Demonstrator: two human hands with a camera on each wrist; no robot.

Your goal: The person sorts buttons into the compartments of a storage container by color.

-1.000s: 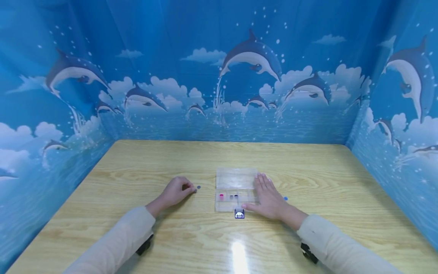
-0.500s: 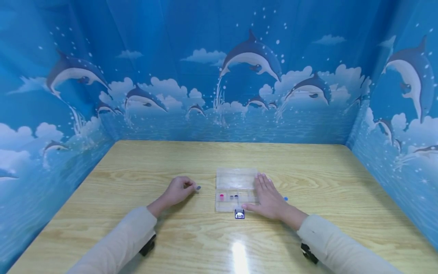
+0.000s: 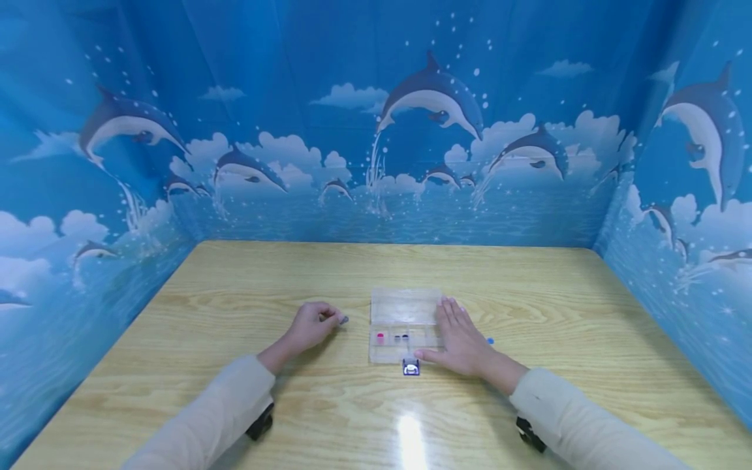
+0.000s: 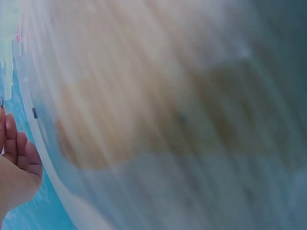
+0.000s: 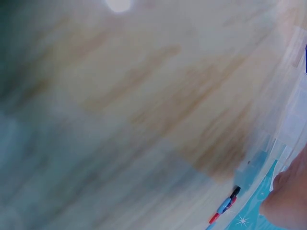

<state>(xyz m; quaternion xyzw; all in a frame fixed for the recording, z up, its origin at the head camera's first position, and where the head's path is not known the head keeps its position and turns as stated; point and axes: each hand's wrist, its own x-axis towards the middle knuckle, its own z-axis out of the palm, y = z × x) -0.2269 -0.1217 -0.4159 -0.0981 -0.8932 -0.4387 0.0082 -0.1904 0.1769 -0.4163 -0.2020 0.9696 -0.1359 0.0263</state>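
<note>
My left hand (image 3: 314,324) is left of a clear plastic compartment box (image 3: 388,354). Its thumb and forefinger pinch a small dark disc (image 3: 344,320) close over the table; the disc's edge also shows at the fingertips in the left wrist view. My right hand (image 3: 461,339) rests with straight fingers along the box's right side, covering part of it. The box's lid (image 3: 405,305) lies folded back. Inside sit a pink round piece (image 3: 380,335) and small dark pieces (image 3: 404,337). In the right wrist view, only part of the right hand (image 5: 290,196) shows.
A small blue-edged label (image 3: 411,367) is at the box's front edge. A blue piece (image 3: 490,341) lies right of the right hand; the right wrist view shows black, blue and red pieces (image 5: 224,206) in a row. Dolphin-printed curtains (image 3: 376,209) enclose the wooden table (image 3: 329,405).
My left hand has shifted slightly right toward the box, its fingertips coming onto the dark disc. Two dark discs showed there earlier, one shows now. The right hand and box stay put.
</note>
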